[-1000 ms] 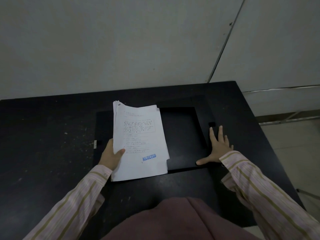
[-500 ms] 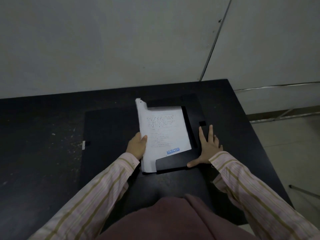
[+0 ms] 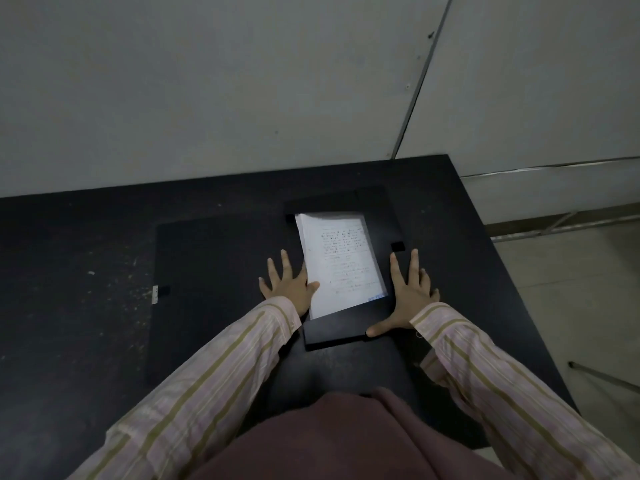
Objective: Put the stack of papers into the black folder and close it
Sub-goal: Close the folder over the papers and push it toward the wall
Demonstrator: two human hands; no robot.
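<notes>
The black folder [image 3: 346,329] lies open on the black table, its left cover [image 3: 214,258] spread flat. The stack of papers [image 3: 341,263] lies inside the folder's right half, framed by black flaps at the top, right and bottom. My left hand [image 3: 287,285] rests flat with fingers spread on the folder, its thumb touching the papers' left edge. My right hand [image 3: 410,292] lies flat with fingers spread on the folder's right flap, thumb at the bottom flap's corner. Neither hand holds anything.
The black table [image 3: 76,306] has pale specks on its left part and ends at a right edge [image 3: 498,271] beside the floor. A grey wall [image 3: 242,98] rises just behind it. A small white tag [image 3: 155,294] sits at the folder's left edge.
My left hand slid the papers rightward into the folder's right half, let them go and now lies flat beside them. My right hand stayed on the right flap.
</notes>
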